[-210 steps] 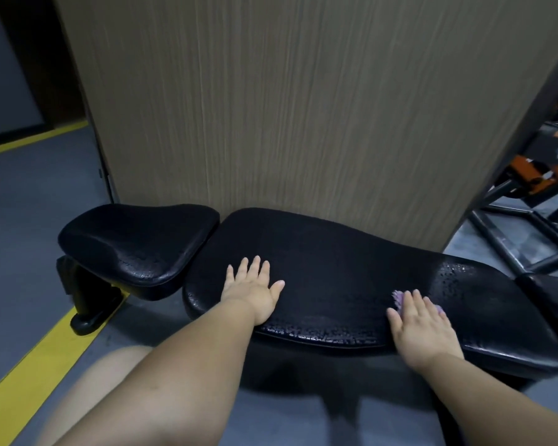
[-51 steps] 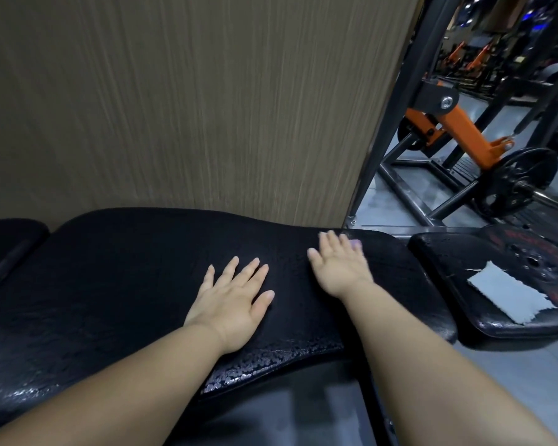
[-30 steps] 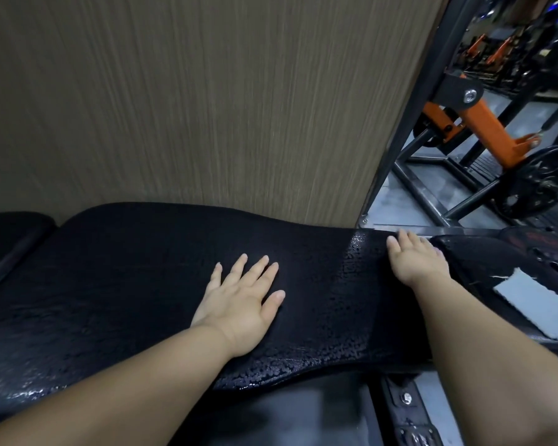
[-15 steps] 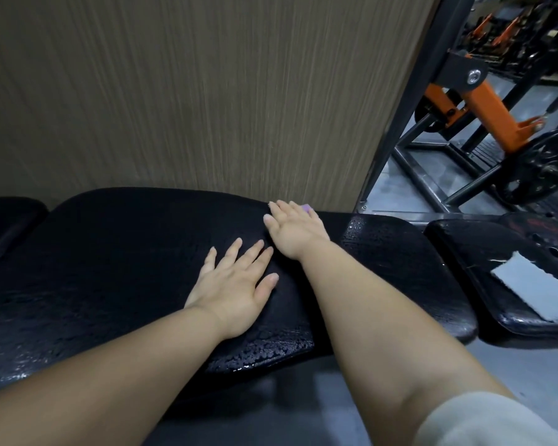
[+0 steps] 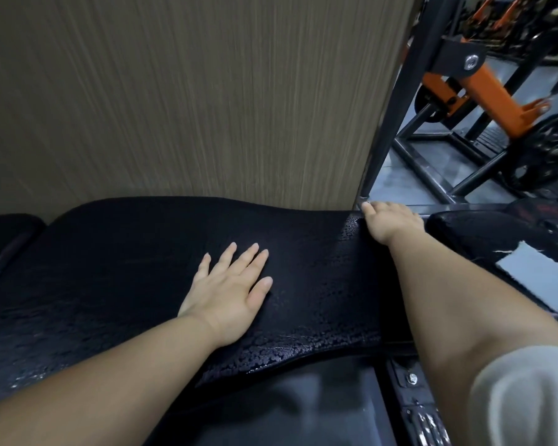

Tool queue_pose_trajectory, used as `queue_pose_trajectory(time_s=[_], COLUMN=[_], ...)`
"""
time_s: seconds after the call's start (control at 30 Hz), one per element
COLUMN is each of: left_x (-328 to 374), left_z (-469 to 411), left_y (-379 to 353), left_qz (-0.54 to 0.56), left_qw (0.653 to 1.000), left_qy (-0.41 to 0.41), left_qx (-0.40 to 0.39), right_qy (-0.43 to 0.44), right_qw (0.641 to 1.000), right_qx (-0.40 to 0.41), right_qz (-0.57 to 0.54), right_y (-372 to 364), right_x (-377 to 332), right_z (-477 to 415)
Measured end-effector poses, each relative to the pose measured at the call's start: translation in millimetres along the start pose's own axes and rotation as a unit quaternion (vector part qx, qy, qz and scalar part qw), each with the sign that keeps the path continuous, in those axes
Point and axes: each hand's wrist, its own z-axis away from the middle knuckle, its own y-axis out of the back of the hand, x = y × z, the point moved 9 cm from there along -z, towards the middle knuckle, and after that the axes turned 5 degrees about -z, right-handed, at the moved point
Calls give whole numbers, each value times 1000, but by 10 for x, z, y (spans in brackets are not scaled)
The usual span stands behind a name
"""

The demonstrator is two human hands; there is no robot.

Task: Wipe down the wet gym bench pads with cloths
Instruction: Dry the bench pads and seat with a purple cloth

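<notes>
Now right hand (image 5: 390,223) away at far end of bench pad (image 5: 126,262), grip unclear; left hand (image 5: 229,294) unmoved, flat, fingers spread.

The right hand (image 5: 392,222) has swept away from the left hand (image 5: 229,294), which it nearly touched half a second ago. It now sits at the far right corner of the long pad (image 5: 110,272), by the foot of the black post (image 5: 388,130). Seven seconds ago it was pressing at the pad's near edge. The left hand now lies further right along the pad than it did then.
</notes>
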Motion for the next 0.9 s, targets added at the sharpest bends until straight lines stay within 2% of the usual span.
queue_pose_trajectory(time_s=[0.4, 0.7, 0.9], left_x=[0, 3, 20], left_z=[10, 34, 51], left_y=[13, 31, 42], left_qz=[1, 6, 3], left_qw=[1000, 1000, 1000], left_qy=[5, 6, 8], left_qx=[3, 9, 9], right_qy=[-74, -98, -132], right_qw=[995, 993, 980], right_qx=[17, 53, 91], right_qz=[-59, -50, -122], right_y=[65, 74, -40], right_x=[646, 861, 947], right_z=[429, 1397, 1944])
